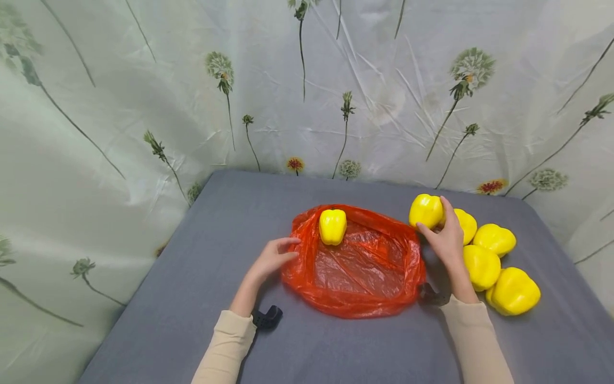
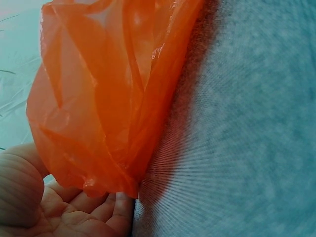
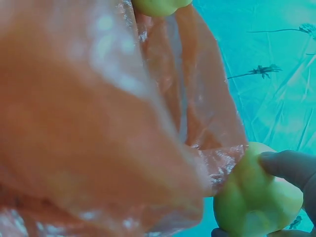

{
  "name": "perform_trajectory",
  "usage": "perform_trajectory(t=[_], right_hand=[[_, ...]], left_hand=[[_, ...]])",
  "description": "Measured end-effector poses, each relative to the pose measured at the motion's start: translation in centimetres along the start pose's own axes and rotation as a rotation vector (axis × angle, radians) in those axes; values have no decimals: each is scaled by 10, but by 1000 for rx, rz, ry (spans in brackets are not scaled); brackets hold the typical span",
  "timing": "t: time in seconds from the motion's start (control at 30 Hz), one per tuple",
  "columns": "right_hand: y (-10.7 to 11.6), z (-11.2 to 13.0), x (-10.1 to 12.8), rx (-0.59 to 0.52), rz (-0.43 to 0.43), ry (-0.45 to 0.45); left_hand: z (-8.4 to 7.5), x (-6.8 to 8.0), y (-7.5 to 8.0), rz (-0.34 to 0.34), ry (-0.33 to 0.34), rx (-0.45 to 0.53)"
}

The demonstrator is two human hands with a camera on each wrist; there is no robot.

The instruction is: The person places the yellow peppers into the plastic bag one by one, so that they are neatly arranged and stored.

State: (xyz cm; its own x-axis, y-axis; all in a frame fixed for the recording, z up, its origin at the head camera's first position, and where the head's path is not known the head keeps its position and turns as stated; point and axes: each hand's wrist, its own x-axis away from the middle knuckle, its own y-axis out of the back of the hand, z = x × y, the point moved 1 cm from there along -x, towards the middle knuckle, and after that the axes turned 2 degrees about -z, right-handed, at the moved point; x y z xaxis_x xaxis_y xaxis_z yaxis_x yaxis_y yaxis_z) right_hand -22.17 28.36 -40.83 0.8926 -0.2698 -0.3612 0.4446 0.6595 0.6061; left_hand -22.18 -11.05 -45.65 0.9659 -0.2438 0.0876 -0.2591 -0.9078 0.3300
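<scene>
My right hand (image 1: 447,237) grips a yellow bell pepper (image 1: 425,210) between thumb and fingers, just off the right rim of a red plastic bag (image 1: 355,308). In the right wrist view that held pepper (image 3: 259,197) appears beside the bag's edge (image 3: 197,98). The bag lies with its mouth spread wide, and one yellow bell pepper (image 1: 332,227) is inside at its back left. At the bag's left side is my left hand (image 1: 271,258), thumb and fingers apart. In the left wrist view, its fingers (image 2: 79,202) lie partly hidden behind the orange-red plastic (image 2: 108,108).
Several more yellow bell peppers (image 1: 513,292) sit grouped to the right of my right hand, some touching. Grey cloth covers the table (image 1: 192,298). A pale curtain (image 1: 288,69) with dandelion prints hangs behind and at the left. A black wrist strap (image 1: 268,318) is on the left wrist.
</scene>
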Motion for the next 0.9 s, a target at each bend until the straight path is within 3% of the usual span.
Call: perform_trajectory(t=[0.43, 0.9], right_hand=[[5, 16, 3, -77, -5, 18], [1, 39, 15, -180, 135, 45]], left_hand=[[-2, 1, 1, 1, -12, -3], [-2, 3, 1, 10, -32, -2]])
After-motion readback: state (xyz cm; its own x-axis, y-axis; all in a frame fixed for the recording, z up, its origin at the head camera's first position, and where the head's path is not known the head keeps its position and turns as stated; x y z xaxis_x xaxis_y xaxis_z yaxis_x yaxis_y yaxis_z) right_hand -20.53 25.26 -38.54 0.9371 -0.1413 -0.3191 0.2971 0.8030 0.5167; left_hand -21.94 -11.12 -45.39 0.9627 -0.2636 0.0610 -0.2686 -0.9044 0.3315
